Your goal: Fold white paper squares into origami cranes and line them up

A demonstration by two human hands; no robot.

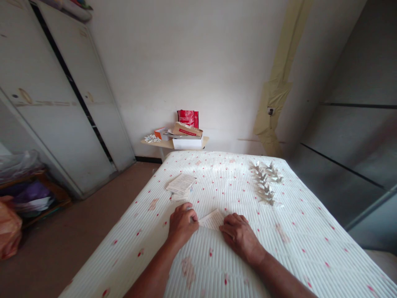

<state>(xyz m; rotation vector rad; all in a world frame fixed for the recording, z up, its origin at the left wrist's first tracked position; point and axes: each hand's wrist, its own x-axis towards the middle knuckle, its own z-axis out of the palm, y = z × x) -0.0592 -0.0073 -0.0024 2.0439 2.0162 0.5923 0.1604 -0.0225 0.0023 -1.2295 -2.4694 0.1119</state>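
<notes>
A folded, triangular piece of printed paper point(212, 219) lies on the quilted bed cover point(214, 265) between my hands. My left hand point(183, 221) has its fingers curled, with the thumb and forefinger pinching the paper's left corner. At the opposite corner my right hand point(238, 235) holds the paper with bent fingers, which partly hide its edge. Beyond my left hand rests a small stack of printed paper sheets point(181, 183). Several folded paper cranes point(263, 179) stand grouped on the right side of the bed.
Past the bed's far edge, a small table point(167, 144) bears a white box point(187, 143), a red bag point(187, 117) and a pile of small white folded pieces point(152, 138). A sliding-door cabinet point(58, 116) stands at left, a grey cabinet point(356, 120) at right.
</notes>
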